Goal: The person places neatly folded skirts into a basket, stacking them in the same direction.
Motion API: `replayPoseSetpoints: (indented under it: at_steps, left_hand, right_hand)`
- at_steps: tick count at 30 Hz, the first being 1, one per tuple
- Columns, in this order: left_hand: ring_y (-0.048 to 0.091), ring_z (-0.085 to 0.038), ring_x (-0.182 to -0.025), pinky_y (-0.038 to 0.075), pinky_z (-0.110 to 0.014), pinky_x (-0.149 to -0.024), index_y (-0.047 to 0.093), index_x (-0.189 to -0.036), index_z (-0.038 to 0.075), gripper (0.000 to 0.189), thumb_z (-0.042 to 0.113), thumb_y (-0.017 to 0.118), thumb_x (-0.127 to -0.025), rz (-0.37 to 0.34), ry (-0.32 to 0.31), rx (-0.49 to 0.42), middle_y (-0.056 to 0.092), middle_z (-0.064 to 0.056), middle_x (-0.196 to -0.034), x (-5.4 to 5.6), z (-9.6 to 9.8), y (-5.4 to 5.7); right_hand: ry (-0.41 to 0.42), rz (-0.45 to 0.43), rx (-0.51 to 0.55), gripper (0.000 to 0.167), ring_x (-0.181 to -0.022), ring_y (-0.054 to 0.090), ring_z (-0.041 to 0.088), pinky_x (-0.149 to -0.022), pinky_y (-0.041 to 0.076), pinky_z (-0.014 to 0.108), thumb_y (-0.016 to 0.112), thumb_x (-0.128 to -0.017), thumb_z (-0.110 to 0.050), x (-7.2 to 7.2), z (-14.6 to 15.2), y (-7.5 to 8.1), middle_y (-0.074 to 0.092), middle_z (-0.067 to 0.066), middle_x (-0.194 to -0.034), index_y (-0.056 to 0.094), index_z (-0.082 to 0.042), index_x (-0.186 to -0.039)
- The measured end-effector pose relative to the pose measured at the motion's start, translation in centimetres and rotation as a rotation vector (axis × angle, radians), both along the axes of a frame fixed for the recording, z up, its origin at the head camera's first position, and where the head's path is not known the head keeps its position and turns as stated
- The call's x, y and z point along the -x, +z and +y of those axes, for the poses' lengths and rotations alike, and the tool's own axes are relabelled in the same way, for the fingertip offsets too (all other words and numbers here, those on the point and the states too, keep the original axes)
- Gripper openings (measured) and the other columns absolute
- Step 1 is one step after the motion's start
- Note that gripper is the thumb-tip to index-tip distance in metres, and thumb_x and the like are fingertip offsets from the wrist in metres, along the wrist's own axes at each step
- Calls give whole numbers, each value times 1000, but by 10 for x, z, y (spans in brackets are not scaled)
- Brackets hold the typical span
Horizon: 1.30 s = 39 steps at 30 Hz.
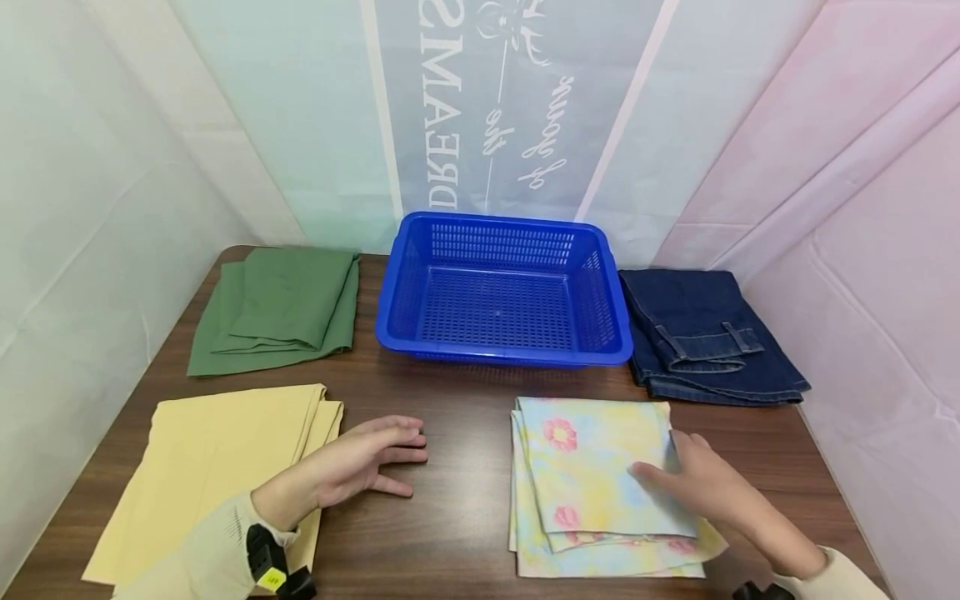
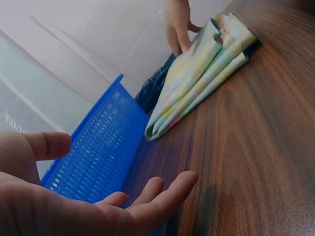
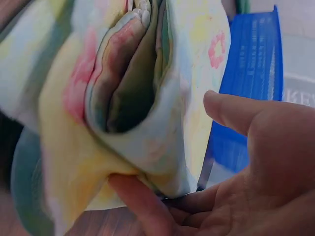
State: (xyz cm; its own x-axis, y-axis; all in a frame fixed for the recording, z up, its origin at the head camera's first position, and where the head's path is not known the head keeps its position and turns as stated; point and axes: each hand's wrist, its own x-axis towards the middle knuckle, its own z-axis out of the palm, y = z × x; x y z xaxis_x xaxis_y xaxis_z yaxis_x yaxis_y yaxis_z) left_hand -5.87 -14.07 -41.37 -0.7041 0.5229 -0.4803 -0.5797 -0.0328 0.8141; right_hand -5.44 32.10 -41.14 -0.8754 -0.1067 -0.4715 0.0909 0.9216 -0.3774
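Note:
A folded pastel cloth (image 1: pixel 592 475) with pink flowers lies at the front right of the table. My right hand (image 1: pixel 708 479) holds its right edge, with the thumb over the top layer. In the right wrist view, the fingers (image 3: pixel 142 201) reach in under the folded layers (image 3: pixel 147 147) and the thumb lies along the upper side. My left hand (image 1: pixel 367 458) is held over the wood between the two front cloths, its fingers spread and nothing in them. Beside its wrist is a folded yellow cloth (image 1: pixel 225 458), partly hidden by the sleeve.
A blue plastic basket (image 1: pixel 502 354) with perforated sides stands at the back centre, nothing inside. Folded green fabric (image 1: pixel 288 292) lies left of it, and folded dark blue jeans (image 1: pixel 697 325) lie to its right. Printed curtains (image 1: pixel 315 108) hang behind the brown table (image 1: pixel 442 533).

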Motion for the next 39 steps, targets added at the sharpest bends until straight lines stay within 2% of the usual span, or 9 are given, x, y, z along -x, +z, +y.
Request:
replayPoseSetpoints:
  at_steps: [3, 5, 10, 13, 20, 25, 31, 36, 39]
  left_hand:
    - [35, -48, -143, 54, -57, -97, 21, -152, -13, 68, 24, 52, -105, -2, 2, -3, 25, -37, -155, 0, 0, 0]
    - [35, -49, -143, 54, -57, -97, 20, -152, -13, 67, 24, 52, -105, -5, 2, -3, 25, -38, -155, 0, 0, 0]
    - [36, -49, -142, 55, -56, -96, 21, -152, -13, 67, 24, 52, -105, -5, -8, 9, 25, -38, -154, 1, 0, -1]
    - [37, -50, -141, 55, -55, -96, 20, -152, -13, 68, 24, 52, -104, -2, -16, 27, 27, -38, -153, 1, 0, -1]
    - [38, -48, -141, 55, -56, -94, 23, -152, -11, 70, 26, 55, -103, 4, -27, 77, 37, -32, -153, 1, 4, 0]
    - [38, -48, -141, 55, -56, -92, 22, -153, -11, 68, 26, 53, -104, 0, 26, 133, 39, -30, -152, 2, 7, -1]
    - [42, -48, -137, 56, -59, -88, 13, -154, -13, 73, 22, 52, -103, -31, 117, 161, 44, -31, -148, 4, 11, -5]
    - [53, -36, -126, 59, -51, -85, 24, -151, -15, 65, 19, 52, -103, -21, 113, 123, 48, -29, -143, 7, 14, -11]
    - [56, -31, -121, 60, -49, -85, 31, -149, -12, 59, 18, 52, -104, -1, 82, 106, 52, -26, -139, 9, 15, -13]
  right_hand:
    - [-7, -18, 61, 102, -128, 44, 57, -99, 45, 66, 62, -96, -59, 1, -15, 1, 41, 46, -139, 29, 23, -146]
    - [-36, -43, 120, 96, -121, 52, 50, -94, 51, 58, 64, -96, -56, 1, -24, 2, 48, 40, -133, 33, 19, -147]
    - [-128, -144, 389, 70, -94, 61, 24, -67, 60, 41, 68, -98, -41, 1, -46, -2, 59, 15, -107, 43, 8, -141]
    - [-144, -189, 497, 64, -91, 63, 22, -62, 62, 41, 68, -99, -35, 2, -60, -3, 60, 13, -105, 43, 7, -140]
    - [-110, -193, 612, 73, -94, 63, 24, -64, 62, 42, 65, -102, -30, 3, -84, -4, 58, 18, -112, 29, 9, -152]
    - [-170, -169, 672, 76, -99, 59, 25, -69, 63, 43, 63, -103, -25, 3, -94, -6, 48, 17, -112, 22, 14, -154]
    - [-277, -156, 700, 67, -104, 59, 26, -76, 61, 42, 58, -104, -20, 4, -98, -7, 47, 17, -114, 26, 18, -149]
    - [-343, -206, 742, 65, -107, 60, 26, -81, 59, 40, 58, -103, -21, 6, -99, -7, 54, 23, -130, 31, 16, -149]
    - [-337, -198, 732, 61, -107, 58, 24, -82, 55, 38, 58, -102, -21, 6, -99, -8, 56, 22, -130, 36, 14, -147]
